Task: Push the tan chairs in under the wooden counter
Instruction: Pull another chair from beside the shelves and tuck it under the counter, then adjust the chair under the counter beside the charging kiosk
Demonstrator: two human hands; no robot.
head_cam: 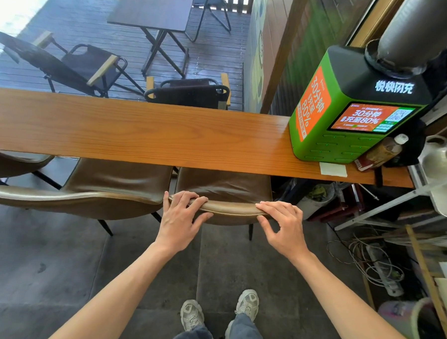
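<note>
Left hand (183,218) wraps, right hand (284,223) pinches the curved backrest of brown leather chair (226,187) at long wooden counter (137,132) | best slid evenly, kept straight.

The brown leather-look chair (223,187) stands upright on the grey floor (67,268) on thin black legs. Its creased seat is tucked under the near edge of the wooden counter (137,127), and its curved backrest rim faces away from that edge.
</note>
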